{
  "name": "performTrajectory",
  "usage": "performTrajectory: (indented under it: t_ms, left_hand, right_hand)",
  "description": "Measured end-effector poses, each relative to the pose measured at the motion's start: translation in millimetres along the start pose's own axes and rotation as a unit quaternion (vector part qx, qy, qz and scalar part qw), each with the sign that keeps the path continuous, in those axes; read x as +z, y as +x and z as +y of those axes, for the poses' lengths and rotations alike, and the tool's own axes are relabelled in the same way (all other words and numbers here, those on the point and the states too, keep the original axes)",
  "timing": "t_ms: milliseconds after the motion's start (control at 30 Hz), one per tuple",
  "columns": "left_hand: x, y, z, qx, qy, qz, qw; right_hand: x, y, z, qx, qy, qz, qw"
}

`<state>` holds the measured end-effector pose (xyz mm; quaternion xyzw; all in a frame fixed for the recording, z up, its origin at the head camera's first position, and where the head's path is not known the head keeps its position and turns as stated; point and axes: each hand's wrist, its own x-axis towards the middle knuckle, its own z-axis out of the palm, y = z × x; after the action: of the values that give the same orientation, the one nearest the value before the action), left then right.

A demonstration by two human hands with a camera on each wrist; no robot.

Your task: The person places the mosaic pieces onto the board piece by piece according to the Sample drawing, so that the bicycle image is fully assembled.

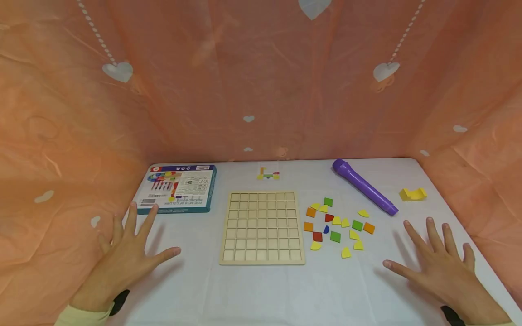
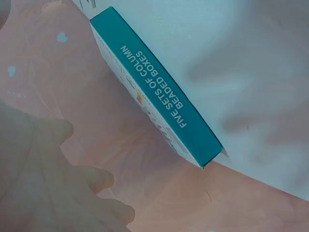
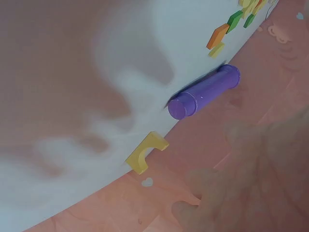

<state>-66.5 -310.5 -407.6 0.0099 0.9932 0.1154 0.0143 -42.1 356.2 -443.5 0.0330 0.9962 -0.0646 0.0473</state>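
I have both hands over the near part of the surface, with shadows beneath them that suggest they are raised clear of it. The left hand has its fingers spread wide and holds nothing; from the head its fingertips overlap the near edge of the box, while my left wrist view shows a gap between them. The right hand is splayed the same way, also holding nothing, nearest the purple wand and the notched yellow block.

The coloured tiles lie loose just to the right of the gridded wooden board, between it and my right hand. A small printed card lies beyond the board, its pattern too small for me to read surely.

I judge this a pause ahead of any handling. For the right hand to take a tile, I reckon it would need to travel left, come down and narrow those fingers to a fine pinch on a thin edge
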Motion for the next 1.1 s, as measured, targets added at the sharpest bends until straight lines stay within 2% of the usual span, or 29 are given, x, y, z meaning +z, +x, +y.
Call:
performTrajectory:
  t_ms: [300,500,600,700,800,900,1100]
  left_hand:
    - [4.6,-2.0,3.8,0.002,-0.004,-0.005,1.0000]
    - [5.9,2.3,8.7,0.012,-0.007,0.004,0.9999]
    - [7.8,2.6,9.9,0.015,-0.013,0.007,0.9998]
    - [12.2,0.6,13.6,0.015,-0.039,0.000,0.9991]
    - [19.0,-1.8,25.4,0.008,-0.077,-0.019,0.9968]
    - [25.2,-3.2,45.1,0.003,-0.120,-0.030,0.9923]
    - [34.4,0.6,81.9,0.005,-0.228,-0.011,0.9737]
  right_hand:
    - [2,2.8,-2,-0.006,0.013,-0.023,0.9996]
    - [4,-0.2,2,0.012,0.002,-0.015,0.9998]
    - [4,0.2,1,-0.004,0.010,-0.002,0.9999]
    - [5,1.1,-3,-0.035,0.027,0.019,0.9988]
    - [3,4.5,-8,-0.065,0.039,0.036,0.9965]
    - [-1,11.5,-13,-0.074,0.048,0.029,0.9957]
    - [-3,28.3,-21,-0.097,0.074,0.040,0.9917]
